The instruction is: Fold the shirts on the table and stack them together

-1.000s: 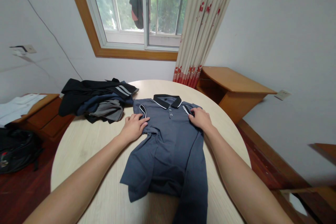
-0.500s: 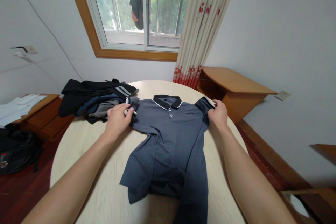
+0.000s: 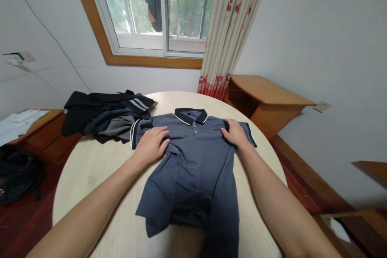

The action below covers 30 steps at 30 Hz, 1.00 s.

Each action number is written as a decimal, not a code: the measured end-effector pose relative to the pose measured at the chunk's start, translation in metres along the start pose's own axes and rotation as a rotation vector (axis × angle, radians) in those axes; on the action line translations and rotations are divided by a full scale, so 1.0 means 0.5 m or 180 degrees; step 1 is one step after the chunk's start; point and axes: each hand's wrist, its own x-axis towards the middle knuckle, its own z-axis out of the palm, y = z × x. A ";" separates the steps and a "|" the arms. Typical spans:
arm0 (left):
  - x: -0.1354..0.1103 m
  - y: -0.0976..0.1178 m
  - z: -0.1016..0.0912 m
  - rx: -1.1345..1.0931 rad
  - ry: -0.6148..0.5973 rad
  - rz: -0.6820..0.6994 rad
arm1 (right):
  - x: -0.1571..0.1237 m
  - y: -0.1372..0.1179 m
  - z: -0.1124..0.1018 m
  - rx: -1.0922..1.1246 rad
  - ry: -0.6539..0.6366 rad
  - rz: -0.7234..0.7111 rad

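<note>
A grey polo shirt with a black collar lies face up on the round light wooden table, both short sleeves spread outward. My left hand rests flat on the shirt's left shoulder, fingers stretched out. My right hand lies flat on the right shoulder, beside the black-and-white sleeve cuff. Neither hand grips anything. The shirt's lower part is rumpled and reaches the table's near edge.
A pile of dark clothes sits at the table's far left. A wooden corner shelf stands to the right under a flowered curtain. A low wooden cabinet and a black bag are on the left.
Both sleeves, folded in a second ago, were pulled outward by my hands. The hands have let go of the cuffs and now lie flat on the shoulders.
</note>
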 end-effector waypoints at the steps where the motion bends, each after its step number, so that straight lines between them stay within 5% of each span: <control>1: 0.000 -0.008 0.012 -0.0014 -0.0100 -0.0052 | 0.000 0.004 0.007 0.0010 -0.0070 0.0106; 8: -0.010 -0.068 0.031 0.0057 -0.0678 -0.0802 | 0.009 0.029 0.017 0.0301 -0.0295 0.0631; 15: -0.007 -0.056 0.010 0.0392 -0.1610 -0.1704 | 0.016 0.045 0.012 0.0154 -0.0474 0.1034; 20: -0.004 -0.036 -0.010 0.0472 -0.2112 -0.1947 | 0.009 0.051 0.013 -0.0139 -0.0641 0.1547; 26: -0.018 -0.022 -0.024 0.0534 -0.2405 -0.1940 | -0.001 0.046 0.013 -0.0217 -0.0482 0.2411; 30: -0.020 -0.020 -0.018 0.0500 -0.1952 -0.1832 | -0.010 0.028 -0.011 -0.0422 -0.0374 0.1912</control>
